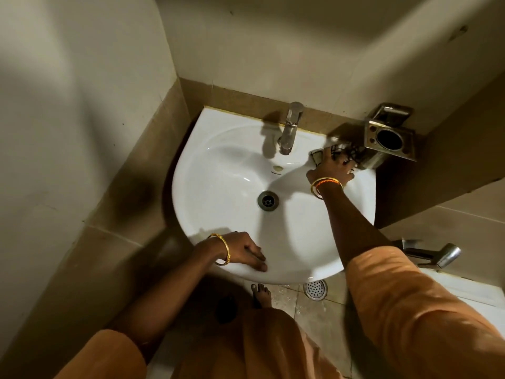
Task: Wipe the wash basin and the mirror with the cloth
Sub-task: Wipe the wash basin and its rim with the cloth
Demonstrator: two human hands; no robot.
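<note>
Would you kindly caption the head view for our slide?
Right hand presses a patterned cloth onto the white ceramic wash basin's back corner; left hand rests on its front rim.

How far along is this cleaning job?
Done: hard to say; the wash basin bowl looks clean. In hand: the right hand presses a patterned cloth on the basin's back right corner, beside the tap, while the left hand rests on the front rim. Left: the mirror, which is out of view.

Steel tap (290,127), wall holder (389,138), floor drain (315,289), spray nozzle (434,254).
</note>
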